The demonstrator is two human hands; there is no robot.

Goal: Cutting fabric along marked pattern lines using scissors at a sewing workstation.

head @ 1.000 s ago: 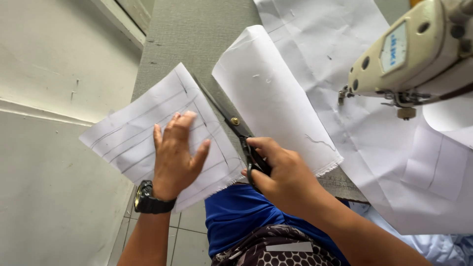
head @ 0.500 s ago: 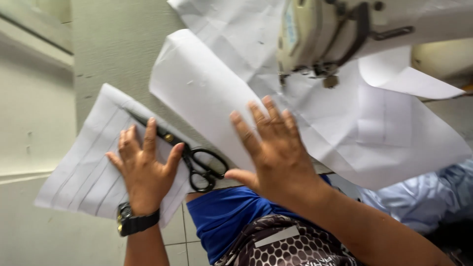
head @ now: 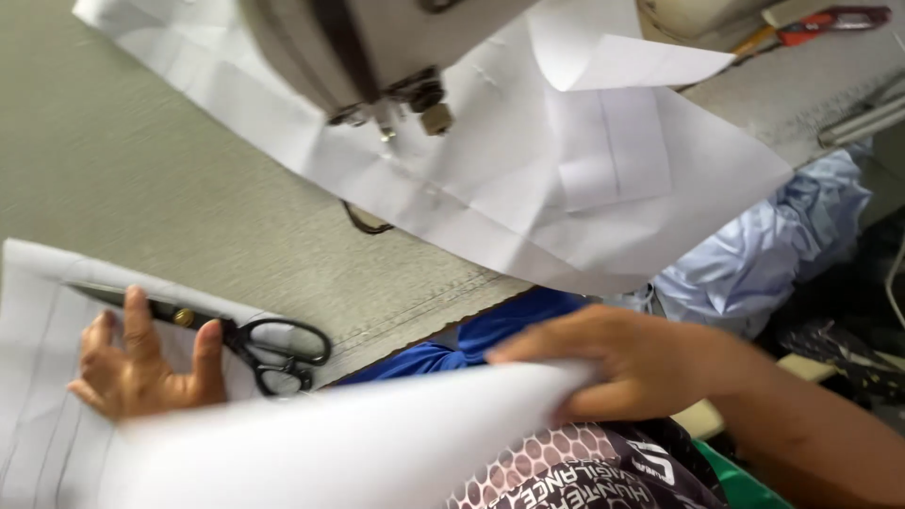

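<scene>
Keep the left hand [head: 141, 363] spread flat on the lined paper [head: 38, 415] beside the scissors [head: 255, 344] while the right hand [head: 613, 363] grips and lifts the white sheet [head: 358, 443] gently.

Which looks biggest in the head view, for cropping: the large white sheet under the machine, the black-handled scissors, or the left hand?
1. Large white sheet, by far.
2. Black-handled scissors.
3. Left hand, a little shorter than the scissors; nearness to the camera makes these two unsure.
</scene>
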